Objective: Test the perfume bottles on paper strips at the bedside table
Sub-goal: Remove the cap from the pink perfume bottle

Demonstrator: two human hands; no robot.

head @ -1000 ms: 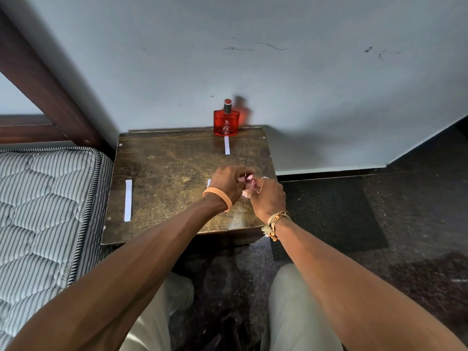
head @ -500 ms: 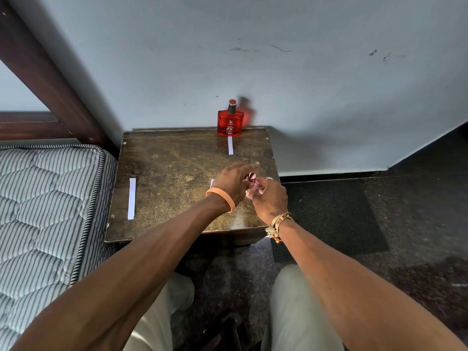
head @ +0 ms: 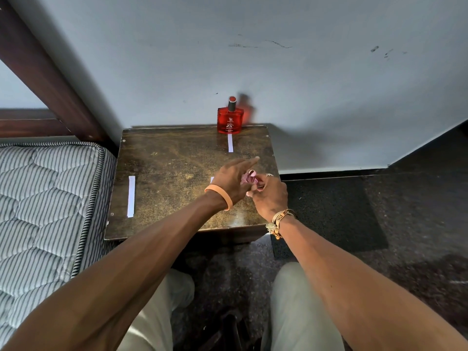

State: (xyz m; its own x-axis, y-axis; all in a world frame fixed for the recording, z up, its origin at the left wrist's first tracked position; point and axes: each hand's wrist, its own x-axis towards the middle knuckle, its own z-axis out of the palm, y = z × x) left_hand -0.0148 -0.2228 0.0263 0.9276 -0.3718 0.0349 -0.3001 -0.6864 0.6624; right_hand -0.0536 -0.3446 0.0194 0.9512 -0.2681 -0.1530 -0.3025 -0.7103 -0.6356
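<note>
Hands together: right hand (head: 271, 196) clamps small pink perfume bottle (head: 249, 179) over worn brown table (head: 164, 168); left hand (head: 231, 179) alongside, forefinger raised, presumably to pump. I cannot tell its grip.

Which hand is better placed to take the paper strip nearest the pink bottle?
Left, likely. The left hand is right beside that paper strip, its index finger straight; the right hand grips the pink bottle.

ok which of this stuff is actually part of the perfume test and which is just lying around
Part of the job: red perfume bottle, small pink bottle gripped by the right hand with the left hand at it, paper strips: back, left, one half hidden, bedside table.
Just there: mattress, bed frame, floor mat.
</note>
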